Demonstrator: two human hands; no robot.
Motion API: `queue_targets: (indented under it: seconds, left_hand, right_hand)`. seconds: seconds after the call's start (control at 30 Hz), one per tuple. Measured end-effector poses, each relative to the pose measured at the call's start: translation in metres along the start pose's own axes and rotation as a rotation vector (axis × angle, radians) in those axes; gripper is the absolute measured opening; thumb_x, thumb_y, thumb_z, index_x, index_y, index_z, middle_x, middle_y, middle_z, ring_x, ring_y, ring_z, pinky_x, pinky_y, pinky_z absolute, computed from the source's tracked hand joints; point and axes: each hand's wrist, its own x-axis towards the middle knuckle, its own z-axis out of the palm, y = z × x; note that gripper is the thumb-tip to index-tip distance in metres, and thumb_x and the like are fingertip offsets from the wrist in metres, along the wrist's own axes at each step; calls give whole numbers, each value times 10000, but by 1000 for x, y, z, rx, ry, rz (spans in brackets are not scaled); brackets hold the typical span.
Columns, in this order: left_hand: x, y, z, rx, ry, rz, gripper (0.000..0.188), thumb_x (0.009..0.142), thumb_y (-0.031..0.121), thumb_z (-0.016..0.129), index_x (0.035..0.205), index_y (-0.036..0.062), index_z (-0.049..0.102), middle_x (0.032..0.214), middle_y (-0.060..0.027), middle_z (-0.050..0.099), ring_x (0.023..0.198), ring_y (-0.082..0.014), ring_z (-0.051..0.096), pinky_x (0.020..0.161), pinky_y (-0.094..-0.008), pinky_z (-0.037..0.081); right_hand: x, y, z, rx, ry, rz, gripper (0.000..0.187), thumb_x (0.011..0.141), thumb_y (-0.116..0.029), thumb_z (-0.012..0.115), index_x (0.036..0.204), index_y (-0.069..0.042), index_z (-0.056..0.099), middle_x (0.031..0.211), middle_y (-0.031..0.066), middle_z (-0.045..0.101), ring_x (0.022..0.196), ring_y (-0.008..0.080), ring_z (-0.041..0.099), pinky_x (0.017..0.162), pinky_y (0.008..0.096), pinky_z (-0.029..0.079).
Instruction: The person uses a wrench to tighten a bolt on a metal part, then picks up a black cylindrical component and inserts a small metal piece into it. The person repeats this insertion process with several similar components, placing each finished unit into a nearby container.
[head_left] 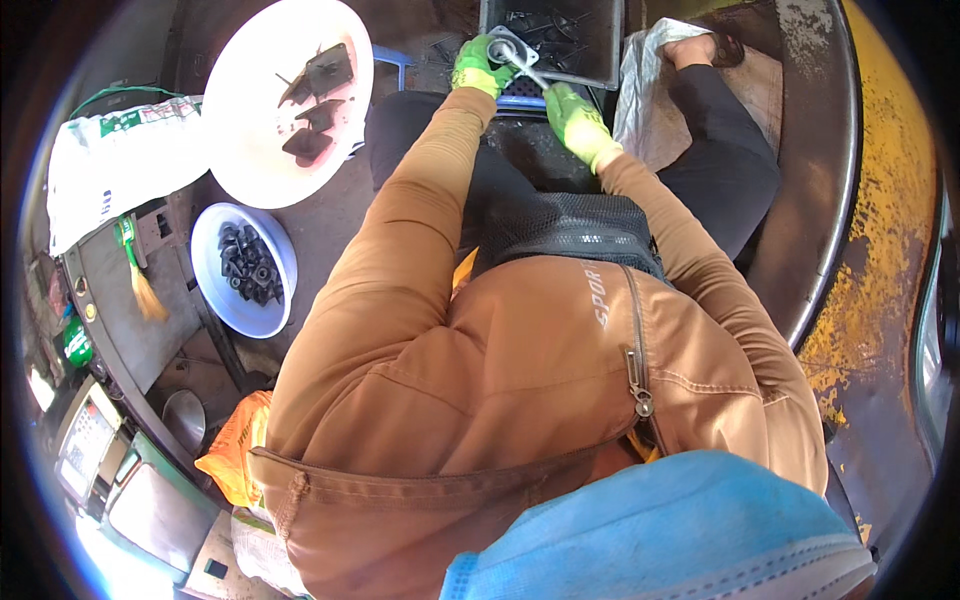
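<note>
At the top centre my left hand (478,66), in a green-yellow glove, is closed on the edge of a pale squarish part with a round opening (524,44). In my right hand (578,122), gloved alike, is a light-coloured slim rod-like tool (530,73); its far end meets the round opening. The tool's exact kind is too small to tell. Just beyond both hands, a dark grey crate (618,50) holds several black moulded-looking parts (560,30). Below the hands, a blue slatted edge (525,103) shows.
Left of my arm stands a big white basin (235,165) with several dark square parts (328,72). Nearer is a lavender basin (212,290) of small black pieces (250,265). A white sack (130,170) and a brush (145,280) lie far left. A yellow, rusty panel (880,200) curves along the right.
</note>
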Motion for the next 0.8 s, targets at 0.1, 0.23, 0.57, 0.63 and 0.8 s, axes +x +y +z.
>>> queue_targets:
  seconds: [0.1, 0.23, 0.57, 0.63, 0.8]
  left_hand:
    - [6, -1, -1, -30, 45, 42, 569, 704, 116, 846, 1227, 67, 629, 1154, -94, 684, 1050, -233, 650, 901, -335, 522]
    - [6, 2, -4, -47, -58, -90, 568, 720, 119, 839, 1242, 84, 619, 1171, -100, 675, 1063, -245, 648, 928, -351, 512]
    - [3, 10, -6, 52, -56, -7, 565, 706, 133, 849, 1218, 56, 623, 1168, -110, 668, 1070, -278, 643, 910, -364, 527]
    - [4, 5, -3, 12, 8, -12, 571, 677, 168, 868, 1187, 53, 636, 1163, -115, 672, 1063, -282, 648, 902, -364, 533]
    - [7, -4, 5, -4, 82, 59, 620, 575, 315, 892, 1091, 82, 640, 1087, -173, 640, 1038, -397, 597, 921, -459, 495]
  right_hand:
    - [7, 0, 4, 28, 46, -19, 369, 1009, -355, 390, 1111, -50, 573, 1120, 250, 638, 1052, 463, 588, 895, 496, 463]
    - [5, 0, 9, 103, 155, -100, 378, 1018, -373, 380, 1121, -64, 572, 1079, 247, 643, 1029, 459, 595, 881, 509, 460]
    - [3, 6, -1, -71, 42, 9, 372, 1013, -372, 391, 1120, -70, 580, 1082, 252, 651, 1028, 458, 607, 891, 499, 470]
    - [3, 7, 0, 24, 171, -146, 379, 1016, -375, 384, 1123, -68, 580, 1085, 255, 650, 1042, 451, 606, 893, 497, 469]
    - [1, 4, -1, -96, 2, 45, 382, 1015, -377, 383, 1116, -64, 577, 1115, 258, 639, 1060, 452, 593, 888, 500, 465]
